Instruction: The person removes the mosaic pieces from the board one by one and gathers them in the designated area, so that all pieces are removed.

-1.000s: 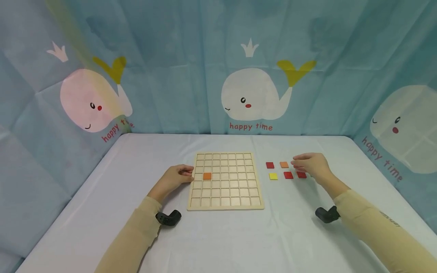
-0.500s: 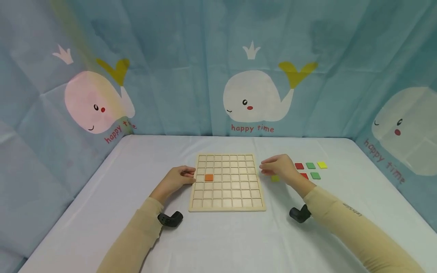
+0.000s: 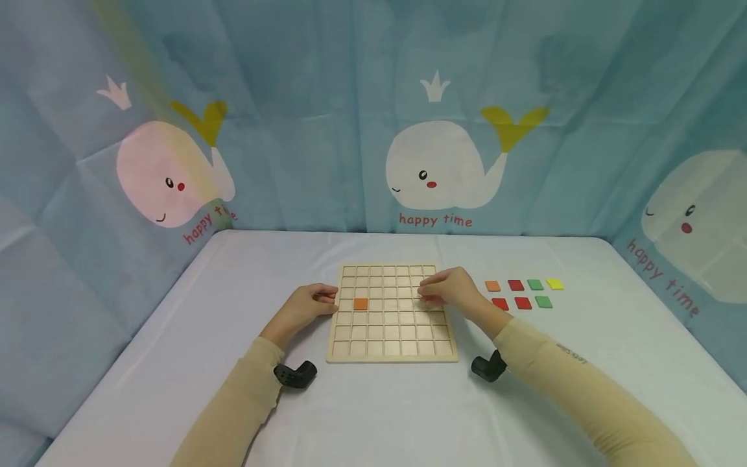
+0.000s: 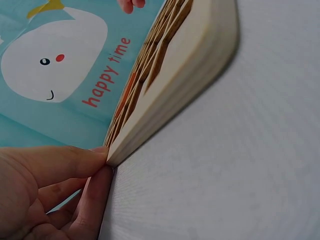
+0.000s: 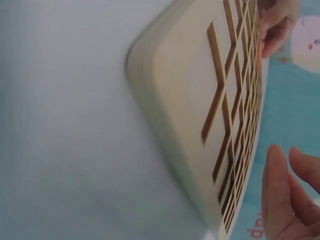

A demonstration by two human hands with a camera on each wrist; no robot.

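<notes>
A wooden grid board (image 3: 379, 360) lies on the white table, with one orange tile (image 3: 361, 304) in a left-hand cell. My left hand (image 3: 302, 310) holds the board's left edge; thumb and index finger pinch its rim (image 4: 145, 122) in the left wrist view. Over the right side of the board hovers my right hand (image 3: 454, 289), thumb and fingertips brought close together. The right wrist view shows these fingers (image 5: 278, 185) near the far edge. A red tile from the loose group no longer shows on the cloth; between the fingers it is hidden from view.
Right of the board lie loose tiles: orange (image 3: 493, 286), red (image 3: 516, 285), green (image 3: 535, 285), yellow (image 3: 555, 284), two reds and another green (image 3: 544, 301) in front. Blue curtains (image 3: 315, 162) with whale prints enclose the table.
My right hand has swept left from above the loose tiles to the board's right side, uncovering green and yellow tiles. The leftmost red tile is gone from its spot. My left hand keeps its hold.
</notes>
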